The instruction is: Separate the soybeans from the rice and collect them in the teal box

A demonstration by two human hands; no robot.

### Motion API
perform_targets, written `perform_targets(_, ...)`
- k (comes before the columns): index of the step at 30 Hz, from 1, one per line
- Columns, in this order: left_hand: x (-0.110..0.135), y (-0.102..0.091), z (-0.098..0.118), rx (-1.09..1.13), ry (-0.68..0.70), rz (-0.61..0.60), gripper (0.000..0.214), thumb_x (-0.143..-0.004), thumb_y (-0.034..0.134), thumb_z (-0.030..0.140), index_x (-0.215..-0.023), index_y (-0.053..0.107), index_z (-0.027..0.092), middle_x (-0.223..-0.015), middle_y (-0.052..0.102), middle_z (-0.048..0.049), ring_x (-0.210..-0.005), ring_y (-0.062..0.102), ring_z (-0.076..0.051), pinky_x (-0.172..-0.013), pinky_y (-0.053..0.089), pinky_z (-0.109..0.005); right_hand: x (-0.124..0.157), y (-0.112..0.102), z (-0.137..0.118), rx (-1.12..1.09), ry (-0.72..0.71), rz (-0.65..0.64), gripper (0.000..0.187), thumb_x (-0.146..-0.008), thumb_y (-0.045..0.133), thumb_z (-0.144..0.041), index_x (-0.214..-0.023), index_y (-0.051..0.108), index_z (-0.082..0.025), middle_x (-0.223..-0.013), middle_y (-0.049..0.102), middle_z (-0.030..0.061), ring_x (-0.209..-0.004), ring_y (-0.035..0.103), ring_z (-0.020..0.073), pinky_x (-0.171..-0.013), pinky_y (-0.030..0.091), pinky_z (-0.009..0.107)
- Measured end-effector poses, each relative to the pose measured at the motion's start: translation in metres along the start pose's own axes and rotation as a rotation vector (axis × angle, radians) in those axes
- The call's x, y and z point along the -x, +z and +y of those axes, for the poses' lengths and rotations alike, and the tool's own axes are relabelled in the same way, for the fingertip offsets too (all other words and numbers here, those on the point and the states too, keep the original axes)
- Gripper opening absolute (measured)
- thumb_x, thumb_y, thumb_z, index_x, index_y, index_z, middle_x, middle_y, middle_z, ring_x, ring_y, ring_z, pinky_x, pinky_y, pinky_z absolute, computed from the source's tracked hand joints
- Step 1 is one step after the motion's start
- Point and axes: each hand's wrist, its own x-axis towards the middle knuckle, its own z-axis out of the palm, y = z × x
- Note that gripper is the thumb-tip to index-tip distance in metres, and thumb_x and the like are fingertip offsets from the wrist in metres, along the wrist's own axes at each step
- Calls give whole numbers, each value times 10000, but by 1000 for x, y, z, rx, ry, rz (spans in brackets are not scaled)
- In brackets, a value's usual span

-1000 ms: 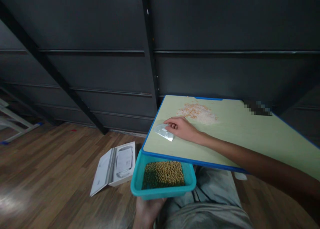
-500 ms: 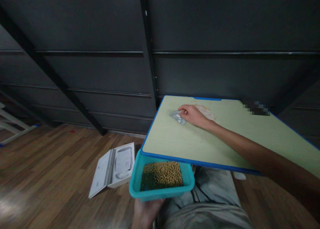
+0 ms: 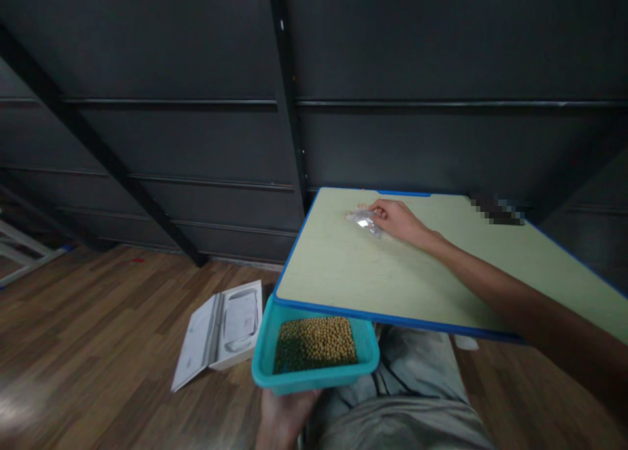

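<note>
The right hand (image 3: 398, 221) pinches a clear plastic piece (image 3: 365, 223) in its fingers (image 3: 381, 205); grains (image 3: 362, 206) lie just left of them on the bench (image 3: 333, 267). Beneath a turquoise basket (image 3: 318, 380), the left hand's (image 3: 287, 412) grip is hidden.

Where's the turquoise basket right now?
In the head view, the basket sits at bottom centre on the left hand, by the table's near left corner, right of the white box.
</note>
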Motion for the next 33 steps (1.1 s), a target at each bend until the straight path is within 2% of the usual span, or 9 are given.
perform_targets(8,-2,12,-5,2,20,56,434,-1053,373,363,-1268,747,321,-1234,800,-114,-1216,713,-350,-1135,461,-642,11,-13,9,9,-46,0,199,-959,626,-231,-1075,768,-154,-975,780,108,-803,691,219,-723,509,316)
perform_targets(12,-4,16,-7,14,18,-5,434,-1051,372,391,-1247,756,342,-1219,806,-102,-1209,717,-351,-1104,495,-627,9,-13,7,-74,-62,61,213,-957,613,-219,-1096,767,-167,-1059,788,107,-866,707,226,-775,533,326)
perform_targets(16,-5,16,-6,33,-18,-72,459,-1054,341,425,-1274,737,353,-1284,777,-101,-1259,689,-351,-1073,531,-599,6,-13,5,-34,-75,99,243,-969,601,-218,-1142,761,-158,-1086,787,119,-901,709,244,-821,533,356)
perform_targets(19,-5,18,-6,25,-17,-91,474,-1059,322,414,-1276,737,345,-1293,772,-97,-1266,685,-346,-1102,505,-607,7,-13,5,-7,-111,90,236,-981,594,-210,-1132,770,-166,-1115,785,117,-951,709,255,-874,524,375)
perform_targets(22,-5,19,-7,5,4,-61,465,-1060,341,426,-1254,752,331,-1286,774,-106,-1250,695,-348,-1143,454,-632,9,-12,7,8,-143,85,248,-1000,573,-212,-1136,778,-178,-1149,781,113,-1003,706,261,-911,516,383)
perform_targets(28,-3,9,-6,36,30,90,421,-1052,384,389,-1296,724,344,-1261,787,-114,-1212,715,-352,-1137,443,-678,8,-11,8,28,-140,99,269,-1008,575,-235,-1161,787,-171,-1170,778,125,-1007,706,273,-905,515,394)
perform_targets(33,0,-1,-2,27,8,64,428,-1045,382,348,-1326,705,341,-1285,779,-119,-1239,699,-357,-1092,500,-653,10,-7,6,-23,-131,66,272,-1016,577,-253,-1179,789,-202,-1165,780,102,-982,706,249,-881,517,362)
